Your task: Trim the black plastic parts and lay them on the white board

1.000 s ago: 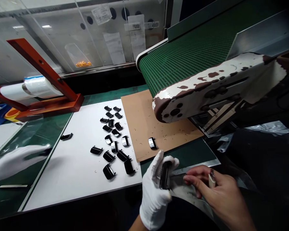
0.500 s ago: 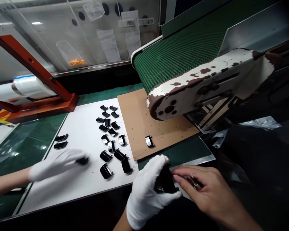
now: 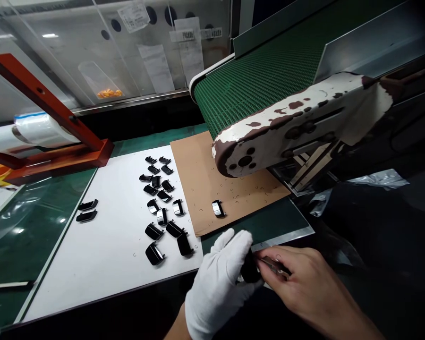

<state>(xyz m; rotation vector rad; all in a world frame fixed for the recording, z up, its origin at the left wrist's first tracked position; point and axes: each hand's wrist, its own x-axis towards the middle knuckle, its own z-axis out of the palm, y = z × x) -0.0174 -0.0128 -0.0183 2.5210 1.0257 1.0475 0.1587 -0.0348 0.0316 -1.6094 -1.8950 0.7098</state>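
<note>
The held part (image 3: 249, 270), black and partly hidden by the glove, is gripped by the fingers of the left hand (image 3: 219, 281) at the near edge of the table (image 3: 276, 222). A slim metal tool (image 3: 274, 266) is pinched in the bare fingers of the right hand (image 3: 304, 276), and its tip is brought close to the part's right edge; whether contact is made cannot be told. The step in hand is judged to be work on that edge, perhaps trimming, since curled scraps (image 3: 238, 196) are strewn over the cardboard (image 3: 194, 163). For the next move, a firm hold on the part and a small, careful stroke of the tool seem to be called for, with the glossy face kept unscratched. Compared with half a second ago, the left thumb, then stretched out, has been folded in around the part. A co-worker's gloved hand, then seen over the white sheet (image 3: 106, 259) with a dark part, has been withdrawn, while the lone part (image 3: 218, 208) on the cardboard has been left in place.
</note>
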